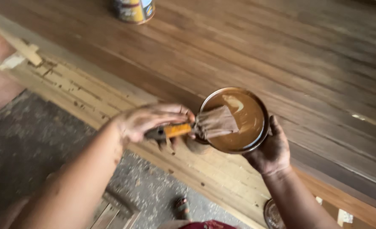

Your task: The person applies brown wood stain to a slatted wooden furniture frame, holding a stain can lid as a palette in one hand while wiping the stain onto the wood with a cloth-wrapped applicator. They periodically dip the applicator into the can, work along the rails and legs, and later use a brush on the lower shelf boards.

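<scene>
Left hand: the left hand [152,121] is curled shut around the orange handle of a paintbrush [196,127], fingers on top, thumb underneath; it is smeared with brown stain.
Right hand: the right hand [270,150] cups the round tin [235,119] from below on its right, near side, thumb up against the rim, fingers hidden under the base.
Paintbrush: wide and flat, with a dark ferrule; its bristles lie across the left rim of the tin, soaked brown and bent limp.
Tin: 1 shallow open metal tin, held over the near edge of the worktop [238,51], roughly half full of glossy brown liquid with a paler swirl.
Worktop: long wooden boards, stained dark on the far side, still pale and bare along the near left strip.
Other things: a second can [133,9] stands far back, well apart; a grey speckled floor [27,140] and a sandalled foot [182,208] show below.
Handling, tin: I judge it fairly light but sloshy, its wet rim slippery; a level grip under the base with a thumb on the rim suits it.
Handling, brush: stiff handle, soft dripping bristles; best held by the dry orange grip.
</scene>
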The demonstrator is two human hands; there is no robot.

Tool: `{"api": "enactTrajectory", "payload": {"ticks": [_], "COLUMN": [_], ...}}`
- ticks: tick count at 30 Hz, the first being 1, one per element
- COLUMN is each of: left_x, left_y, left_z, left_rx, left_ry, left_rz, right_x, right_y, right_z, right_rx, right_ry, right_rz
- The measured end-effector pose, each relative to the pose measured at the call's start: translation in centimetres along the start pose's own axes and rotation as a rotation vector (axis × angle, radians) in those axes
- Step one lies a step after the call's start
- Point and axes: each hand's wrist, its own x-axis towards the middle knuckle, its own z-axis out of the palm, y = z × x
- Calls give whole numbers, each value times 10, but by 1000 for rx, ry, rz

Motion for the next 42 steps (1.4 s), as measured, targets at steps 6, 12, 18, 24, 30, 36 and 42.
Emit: {"api": "enactTrajectory", "payload": {"ticks": [6,12,18,24,30,36,42], "left_x": [0,-42,-75,-75,-47,-46,-56], "left_y": [30,30,31,32,38,43,21], "left_z": [-15,-15,-79,-174,-201,-141,-139], "left_rx": [485,590,365,366,1200,1190,1120], "left_ry": [401,624,453,258,-11,267,113], "left_rz": [-294,-424,-191,-385,-51,-586,-618], "right_x": [33,52,71,90,83,77,64], "right_y": [30,49,85,131,157,171,199], "right_z": [11,11,48,65,60,33,6], "right_rx": [33,4,-111,33,69,158,169], "right_ry": [-10,-71,22,89,397,353,429], "right_rz": [128,265,259,163,108,79,140]}}
